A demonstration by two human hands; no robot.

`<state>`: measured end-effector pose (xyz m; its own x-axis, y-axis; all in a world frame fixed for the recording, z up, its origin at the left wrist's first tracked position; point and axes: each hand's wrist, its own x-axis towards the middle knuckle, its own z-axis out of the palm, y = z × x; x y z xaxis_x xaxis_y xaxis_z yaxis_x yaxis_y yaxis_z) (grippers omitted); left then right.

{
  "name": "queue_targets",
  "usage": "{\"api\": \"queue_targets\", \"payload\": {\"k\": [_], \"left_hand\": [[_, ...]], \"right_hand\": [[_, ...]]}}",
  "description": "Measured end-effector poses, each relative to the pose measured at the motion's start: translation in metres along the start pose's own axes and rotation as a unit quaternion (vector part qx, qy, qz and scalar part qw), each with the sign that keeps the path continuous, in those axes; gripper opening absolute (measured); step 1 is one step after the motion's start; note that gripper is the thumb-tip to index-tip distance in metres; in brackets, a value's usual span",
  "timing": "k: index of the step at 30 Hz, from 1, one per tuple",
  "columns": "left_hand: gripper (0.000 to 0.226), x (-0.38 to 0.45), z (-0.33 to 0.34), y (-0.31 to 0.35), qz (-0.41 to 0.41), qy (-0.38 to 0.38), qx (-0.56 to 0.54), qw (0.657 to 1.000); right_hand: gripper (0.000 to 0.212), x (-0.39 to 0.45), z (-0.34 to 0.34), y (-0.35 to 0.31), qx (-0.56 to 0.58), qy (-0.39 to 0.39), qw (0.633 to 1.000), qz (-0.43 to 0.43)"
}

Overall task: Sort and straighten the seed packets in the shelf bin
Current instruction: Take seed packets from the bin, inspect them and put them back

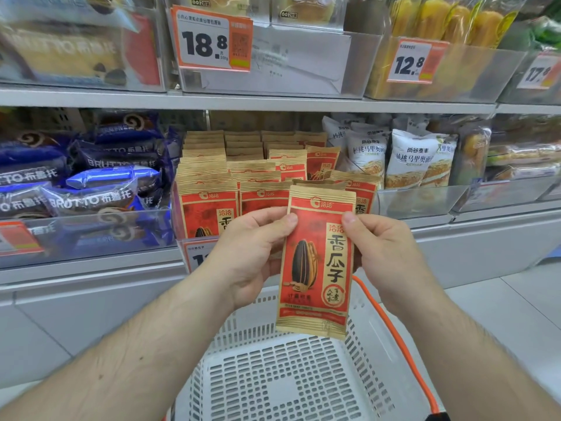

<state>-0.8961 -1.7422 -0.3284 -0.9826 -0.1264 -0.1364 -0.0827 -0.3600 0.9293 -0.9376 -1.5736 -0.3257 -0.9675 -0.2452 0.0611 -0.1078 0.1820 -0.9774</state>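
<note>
Head view: one seed packet (317, 262) is pinched upright by the left hand (252, 253) and right hand (385, 253), at six o'clock from the shelf bin (194, 226) — rows there mostly straightened, right-side packets (321, 161) judged left to sort.

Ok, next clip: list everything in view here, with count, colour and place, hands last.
held seed packet: one, red and tan, upright in front of the shelf bin
seed packets in bin: many, red and tan, standing in rows, middle shelf
shelf bin: one, clear plastic, middle shelf
blue snack packs: many, blue and brown, bin to the left
white bread bags: several, white, bin to the right
price tags: several, orange and white, on bin fronts
basket: one, white with orange handle, below the hands
left hand: pinches the packet's left edge
right hand: pinches its right edge
</note>
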Motion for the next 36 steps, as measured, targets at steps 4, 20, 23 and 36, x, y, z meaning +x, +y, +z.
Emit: {"api": "queue_targets", "payload": {"k": [4,20,23,36], "left_hand": [[0.013,0.001,0.002,0.003,0.007,0.033,-0.049,0.998],[0.039,0.001,-0.005,0.006,-0.026,-0.023,-0.019,0.999],[0.05,0.002,-0.006,0.005,-0.029,-0.007,-0.031,0.999],[0.022,0.002,-0.01,0.002,-0.002,-0.025,0.019,0.999]], "right_hand": [[0.031,0.0,-0.005,-0.001,-0.004,-0.067,0.997,0.028],[0.038,-0.002,-0.017,-0.004,0.05,-0.16,0.984,0.053],[0.041,-0.002,-0.017,-0.001,0.065,-0.183,0.979,0.052],[0.061,-0.007,-0.018,-0.003,-0.009,-0.227,0.973,0.031]]}}
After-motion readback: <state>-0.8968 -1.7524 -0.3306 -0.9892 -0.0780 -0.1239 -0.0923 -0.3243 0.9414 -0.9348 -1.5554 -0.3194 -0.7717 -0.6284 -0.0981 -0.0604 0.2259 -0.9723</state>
